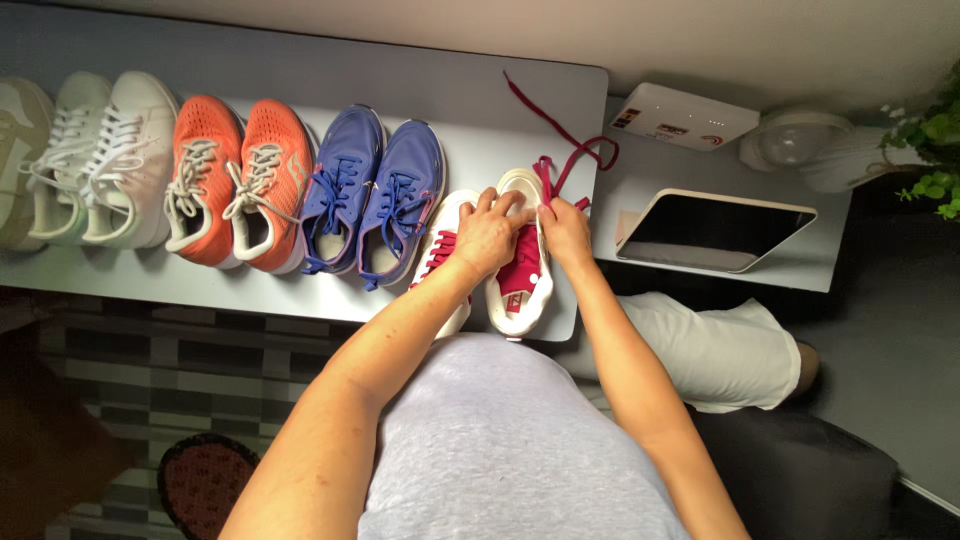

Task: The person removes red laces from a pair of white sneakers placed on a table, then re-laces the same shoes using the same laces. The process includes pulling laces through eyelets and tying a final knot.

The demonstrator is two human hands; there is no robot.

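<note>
A pair of white shoes with a pink inside stands at the right end of a grey table (470, 90). My left hand (488, 233) rests over the right white shoe (522, 285) near its toe, fingers pressing on it. My right hand (566, 226) grips the same shoe's right side, where a dark red lace (560, 130) trails away across the table. The left white shoe (440, 250), laced in red, is partly under my left wrist.
To the left stand a blue pair (375, 195), an orange pair (235, 180) and a white pair (100, 155). A tablet (715, 230), a white box (680, 117) and a round white device (795, 140) lie on a lower table at the right. A plant (935, 140) is at the far right.
</note>
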